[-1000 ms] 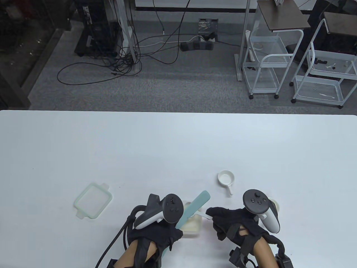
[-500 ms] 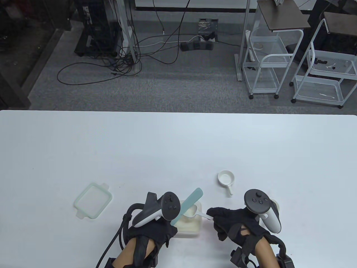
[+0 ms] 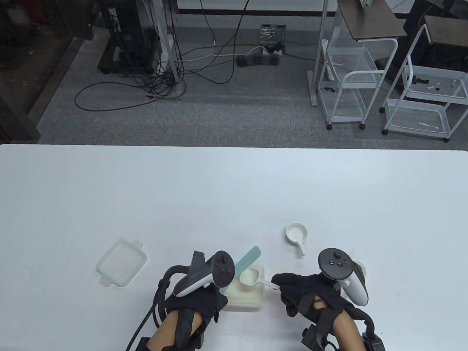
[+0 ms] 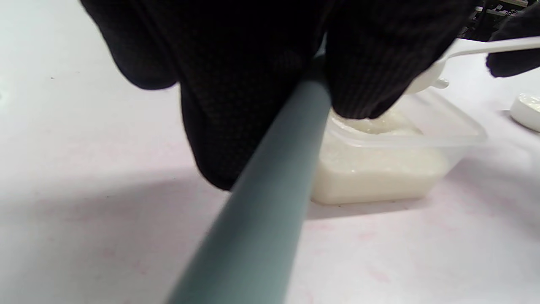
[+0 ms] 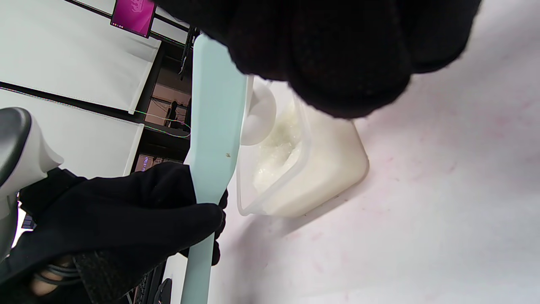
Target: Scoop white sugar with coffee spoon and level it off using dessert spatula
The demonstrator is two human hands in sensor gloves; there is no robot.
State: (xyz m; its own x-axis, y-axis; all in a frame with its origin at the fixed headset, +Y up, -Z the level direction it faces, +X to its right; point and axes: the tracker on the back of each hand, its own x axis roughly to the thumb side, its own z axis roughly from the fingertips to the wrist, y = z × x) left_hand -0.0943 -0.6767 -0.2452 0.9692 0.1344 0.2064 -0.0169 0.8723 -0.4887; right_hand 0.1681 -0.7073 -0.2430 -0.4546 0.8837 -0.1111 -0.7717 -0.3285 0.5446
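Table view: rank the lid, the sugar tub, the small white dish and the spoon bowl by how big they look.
1. lid
2. sugar tub, partly hidden by the left hand, so nearly level with the lid
3. small white dish
4. spoon bowl, close to the dish

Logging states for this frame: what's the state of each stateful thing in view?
sugar container: open, holding sugar
lid: off, flat on table
coffee spoon: filled, above container, held by right hand
dessert spatula: held by left hand, beside spoon
small white dish: looks empty

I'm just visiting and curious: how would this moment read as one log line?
left hand: grips spatula | right hand: holds filled spoon over sugar container | spatula beside spoon | lid: off
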